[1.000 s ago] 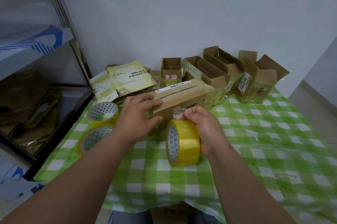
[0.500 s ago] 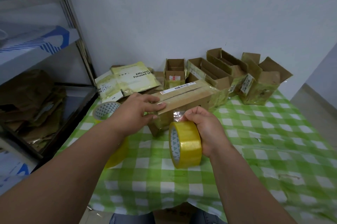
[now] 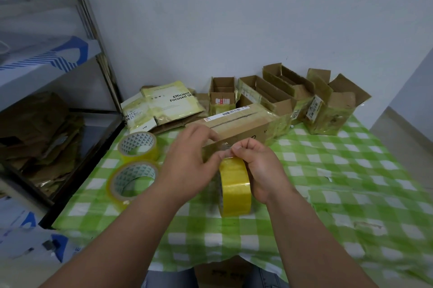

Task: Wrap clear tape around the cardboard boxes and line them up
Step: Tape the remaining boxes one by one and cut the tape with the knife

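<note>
Your left hand (image 3: 187, 161) has slid off the box (image 3: 236, 128) top to pinch the tape end with your right hand (image 3: 255, 166) (which grips the roll (image 3: 235, 190)); wrapping is just starting.

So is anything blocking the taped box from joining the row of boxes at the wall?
Nothing visible: the closed brown cardboard box already lies just in front of the open cardboard boxes, with only bare checked tablecloth beside it.
</note>
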A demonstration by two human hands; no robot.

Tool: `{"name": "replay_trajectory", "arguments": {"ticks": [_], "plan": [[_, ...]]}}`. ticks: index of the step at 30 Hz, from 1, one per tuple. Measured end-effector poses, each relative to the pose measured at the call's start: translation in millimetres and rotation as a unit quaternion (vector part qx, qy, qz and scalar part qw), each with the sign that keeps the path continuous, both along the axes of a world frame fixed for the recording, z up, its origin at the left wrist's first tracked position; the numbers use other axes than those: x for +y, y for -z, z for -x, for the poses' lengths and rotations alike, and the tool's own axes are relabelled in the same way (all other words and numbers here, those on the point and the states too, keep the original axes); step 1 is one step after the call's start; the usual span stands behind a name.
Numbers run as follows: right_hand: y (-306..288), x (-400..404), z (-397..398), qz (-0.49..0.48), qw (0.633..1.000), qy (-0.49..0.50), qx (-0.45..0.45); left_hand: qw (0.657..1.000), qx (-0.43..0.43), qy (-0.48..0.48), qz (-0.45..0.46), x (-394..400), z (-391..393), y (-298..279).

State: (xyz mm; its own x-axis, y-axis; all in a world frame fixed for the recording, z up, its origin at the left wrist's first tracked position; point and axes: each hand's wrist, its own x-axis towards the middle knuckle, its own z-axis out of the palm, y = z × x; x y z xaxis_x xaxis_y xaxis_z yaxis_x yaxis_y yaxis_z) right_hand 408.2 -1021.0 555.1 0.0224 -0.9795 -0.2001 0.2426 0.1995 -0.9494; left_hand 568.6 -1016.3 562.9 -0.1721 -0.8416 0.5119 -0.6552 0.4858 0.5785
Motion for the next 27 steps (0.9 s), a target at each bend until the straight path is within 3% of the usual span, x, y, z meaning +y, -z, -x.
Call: {"name": "replay_trajectory", "arguments": {"ticks": [15, 19, 23, 27], "plan": [[1.0, 6.9, 2.2, 0.065, 0.994, -0.002, 0.082, 0.977, -0.002, -0.049, -0.206, 0.6, 20.5, -17.9], [-0.8, 9.3, 2.9, 0.082, 0.990, -0.006, 0.111, 0.974, -0.026, -0.064, -0.215, -0.7, 24.1, -23.7], [-0.4, 11.9, 3.2, 0.085, 0.988, 0.002, 0.126, 0.983, -0.062, -0.050, -0.166, 3.3, 28.4, -24.4], [-1.8, 16.1, -0.6, 0.089, 0.977, 0.045, 0.189, 0.986, -0.062, -0.038, -0.153, 9.0, 33.9, -21.1]]}}
